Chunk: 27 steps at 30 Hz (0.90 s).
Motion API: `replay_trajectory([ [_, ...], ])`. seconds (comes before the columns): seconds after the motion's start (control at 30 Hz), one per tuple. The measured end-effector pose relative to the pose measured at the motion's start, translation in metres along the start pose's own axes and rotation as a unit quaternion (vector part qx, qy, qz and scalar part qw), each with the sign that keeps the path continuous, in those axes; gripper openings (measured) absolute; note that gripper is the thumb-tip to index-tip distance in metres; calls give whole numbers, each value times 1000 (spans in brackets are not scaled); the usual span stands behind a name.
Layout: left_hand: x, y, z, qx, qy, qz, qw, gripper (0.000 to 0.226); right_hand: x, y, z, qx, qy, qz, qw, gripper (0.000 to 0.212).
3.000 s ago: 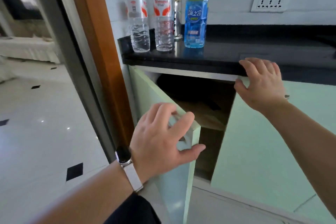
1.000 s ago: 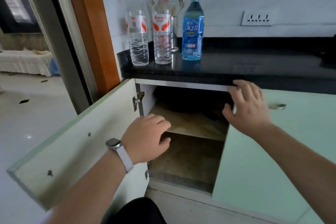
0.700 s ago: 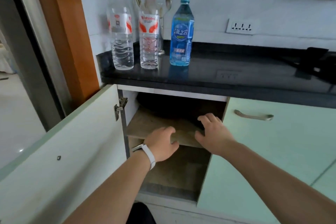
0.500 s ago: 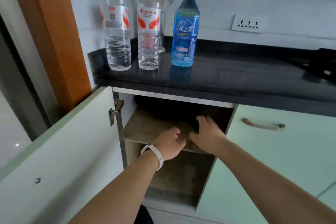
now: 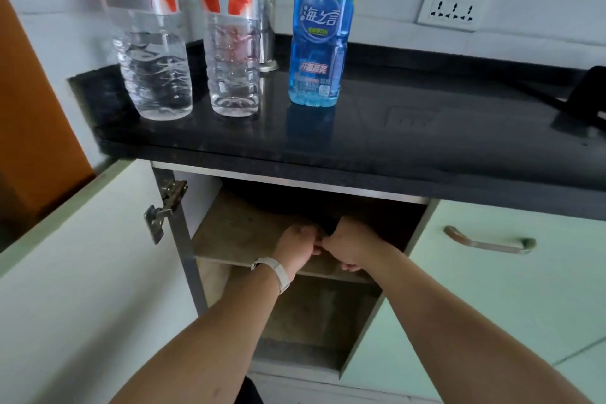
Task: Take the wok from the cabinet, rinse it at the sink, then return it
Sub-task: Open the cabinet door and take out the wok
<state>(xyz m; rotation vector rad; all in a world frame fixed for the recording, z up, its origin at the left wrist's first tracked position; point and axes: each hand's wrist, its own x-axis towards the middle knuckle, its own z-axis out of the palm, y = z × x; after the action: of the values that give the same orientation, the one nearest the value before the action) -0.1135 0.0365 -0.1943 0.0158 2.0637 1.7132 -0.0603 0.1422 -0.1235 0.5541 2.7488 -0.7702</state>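
Both hands were inside the open cabinet (image 5: 183, 259) under the black counter (image 5: 393, 141), reaching onto the upper shelf (image 5: 242, 233). The left hand (image 5: 296, 248) and right hand (image 5: 352, 246) sat side by side, knuckles nearly touching, at about 6 o'clock from the wok (image 5: 282, 202), which showed only as a dark curved mass at the back of that shelf, in shadow below the counter's lip. A dark part, probably the wok's handle, ran down between the two hands. Both hands were curled, but whether either had actually closed on that handle could not be told; the fingertips were lost in the dark.

The step in hand looked like getting hold of the wok. To do it well, I would judge that both hands should close fully round the handle or rim before pulling, then draw the wok straight out toward 6 o'clock, keeping it low so its rim clears the metal strip under the counter edge. The open door (image 5: 85, 272) at 9 o'clock and the shut door (image 5: 508, 289) at 3 o'clock left a narrow gap, so a wide pan may need tilting.

Most of the wok was hidden: its rim, depth and any second handle. Three bottles (image 5: 316, 26) stood on the counter at 12 o'clock, tops cut off. No sink was in view.
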Motion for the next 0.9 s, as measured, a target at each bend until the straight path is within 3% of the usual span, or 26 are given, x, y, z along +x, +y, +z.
replay_trajectory([
  [0.13, 12, 0, -1, -62, 24, -16, 998, 21, 12, -3, 6, 60, -66, 58, 994, 11],
  [0.57, 35, -7, 6, -71, 8, -30, 997, 37, 20, 17, 34, 114, -25, 77, 990, 4],
  [0.77, 24, -18, 6, -86, -19, 1, 996, 34, 6, 27, 53, 84, 6, 9, 996, 32],
  [0.9, 10, -28, 8, -56, -37, 27, 997, 24, -5, 40, 59, 127, 11, 53, 990, 15],
])
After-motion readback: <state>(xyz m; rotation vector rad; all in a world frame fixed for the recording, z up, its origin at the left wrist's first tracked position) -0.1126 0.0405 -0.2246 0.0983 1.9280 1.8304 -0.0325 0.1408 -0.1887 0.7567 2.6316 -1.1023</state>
